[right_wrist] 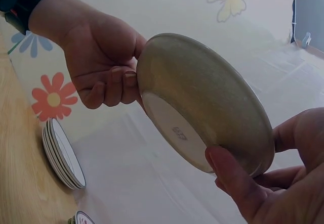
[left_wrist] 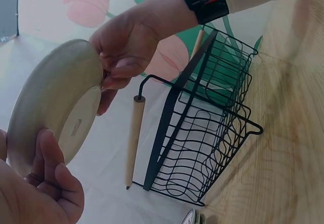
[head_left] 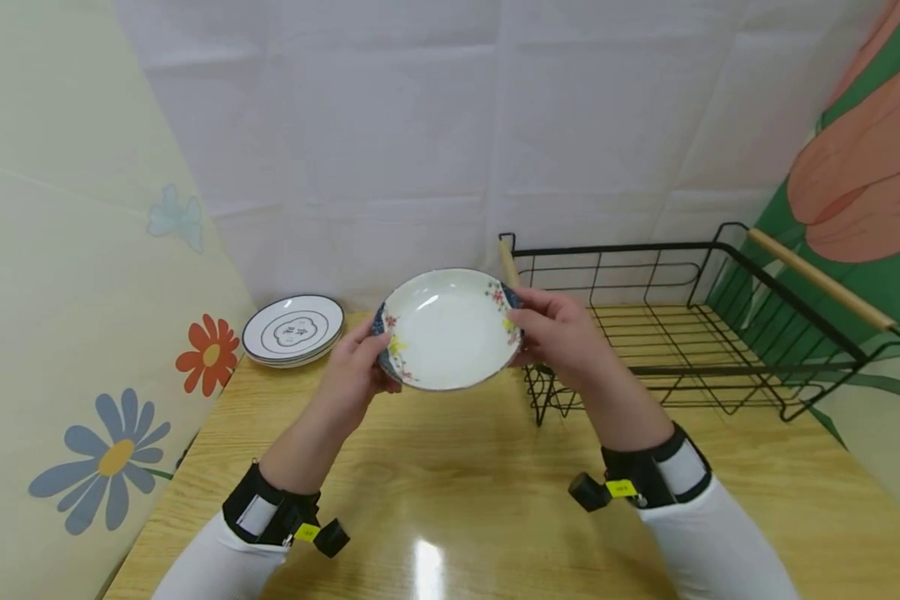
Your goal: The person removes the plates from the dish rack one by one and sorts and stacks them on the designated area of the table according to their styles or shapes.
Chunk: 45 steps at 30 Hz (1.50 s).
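A white plate [head_left: 453,333] with red and yellow flowers and dark blue patches at its rim is held up above the table, its inner face toward the head camera. The left hand [head_left: 356,358] grips its left edge, thumb on the upper rim and fingers beneath. On the opposite edge, the right hand [head_left: 558,337] pinches the rim the same way. Both wrist views show the plate's plain underside [left_wrist: 61,97], with a small mark inside the foot ring [right_wrist: 174,130].
A black wire dish rack [head_left: 675,371] with wooden handles stands at the right of the wooden table [head_left: 435,475]. Several stacked white plates [head_left: 292,329] with dark rims sit at the back left. A white cloth [head_left: 390,125] hangs behind; flower-patterned sheets flank both sides.
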Tool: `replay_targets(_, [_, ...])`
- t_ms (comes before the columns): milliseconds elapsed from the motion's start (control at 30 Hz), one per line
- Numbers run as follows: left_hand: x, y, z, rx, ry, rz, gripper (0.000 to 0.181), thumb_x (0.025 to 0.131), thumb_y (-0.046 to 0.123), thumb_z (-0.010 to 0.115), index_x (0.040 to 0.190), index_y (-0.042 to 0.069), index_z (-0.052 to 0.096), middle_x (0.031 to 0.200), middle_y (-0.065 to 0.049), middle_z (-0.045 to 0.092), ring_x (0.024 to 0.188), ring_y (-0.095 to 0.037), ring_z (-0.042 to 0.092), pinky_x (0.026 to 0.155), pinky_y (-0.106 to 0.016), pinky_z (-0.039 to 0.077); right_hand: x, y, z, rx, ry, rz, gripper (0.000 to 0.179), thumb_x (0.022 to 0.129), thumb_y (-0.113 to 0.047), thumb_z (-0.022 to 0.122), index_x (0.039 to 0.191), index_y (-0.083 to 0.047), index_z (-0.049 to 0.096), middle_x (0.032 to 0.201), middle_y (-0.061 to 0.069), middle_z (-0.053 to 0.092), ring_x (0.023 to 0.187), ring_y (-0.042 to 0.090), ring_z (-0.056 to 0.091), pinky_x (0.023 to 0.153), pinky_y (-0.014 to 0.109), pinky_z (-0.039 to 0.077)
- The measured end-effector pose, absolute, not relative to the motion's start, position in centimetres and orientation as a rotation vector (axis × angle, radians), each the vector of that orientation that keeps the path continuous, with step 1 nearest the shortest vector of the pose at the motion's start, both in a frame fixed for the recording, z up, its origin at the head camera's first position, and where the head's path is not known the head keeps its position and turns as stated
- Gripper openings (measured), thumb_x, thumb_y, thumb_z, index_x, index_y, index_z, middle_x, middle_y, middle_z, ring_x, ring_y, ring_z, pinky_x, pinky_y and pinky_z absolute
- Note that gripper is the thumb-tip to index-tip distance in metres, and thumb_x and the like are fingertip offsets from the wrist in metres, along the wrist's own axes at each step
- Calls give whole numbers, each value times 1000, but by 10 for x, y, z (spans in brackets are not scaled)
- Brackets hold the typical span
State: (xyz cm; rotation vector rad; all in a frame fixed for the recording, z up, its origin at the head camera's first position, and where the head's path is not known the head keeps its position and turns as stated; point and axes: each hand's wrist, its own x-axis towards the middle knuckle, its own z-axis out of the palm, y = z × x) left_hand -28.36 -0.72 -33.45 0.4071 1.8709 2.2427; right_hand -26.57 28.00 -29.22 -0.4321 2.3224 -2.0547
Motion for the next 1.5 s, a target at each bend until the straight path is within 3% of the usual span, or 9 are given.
replay_targets(300, [-282,-18,-345,344,1925,2318,44,107,21,41,149,10,51,84,4,72,62,-9,62,54,-21,51,-261,262,-314,-455,2248,-2097,47,106,-13,53,152,-3,48,109,3,71,79,16,77,71,39,65])
replay_targets(667, [-282,-21,-350,338,2008,2312,42,107,19,39,146,9,53,83,2,71,62,-11,66,53,-24,55,-258,253,-325,-466,2241,-2134,47,107,-12,50,152,-3,47,113,11,71,78,16,77,69,38,65])
replay_targets(900, [-286,-19,-360,276,2034,2359,42,105,17,41,145,15,53,97,0,74,73,-12,72,62,-26,61,-257,246,-326,-454,2274,-2108,49,106,-11,51,155,-7,45,129,27,62,80,15,74,69,35,65])
replay_targets(1067, [-287,-19,-363,250,2079,2398,40,104,17,41,142,15,55,93,0,72,69,-10,67,58,-21,55,-260,240,-332,-440,2263,-2119,51,105,-11,53,156,-10,44,140,27,58,83,14,73,74,35,65])
replay_targets(1333, [-294,-22,-360,198,2156,2373,39,106,24,39,140,19,57,88,0,67,63,-10,59,55,-20,49,-271,231,-339,-424,2300,-2122,54,104,-9,52,157,-12,42,146,19,56,95,13,69,82,28,61])
replay_targets(1500, [-308,-19,-355,160,2198,2372,40,105,26,40,140,19,59,83,2,67,57,-10,54,51,-21,44,-289,223,-335,-317,2318,-2144,55,105,-11,49,159,-14,39,156,12,49,122,24,62,101,36,56])
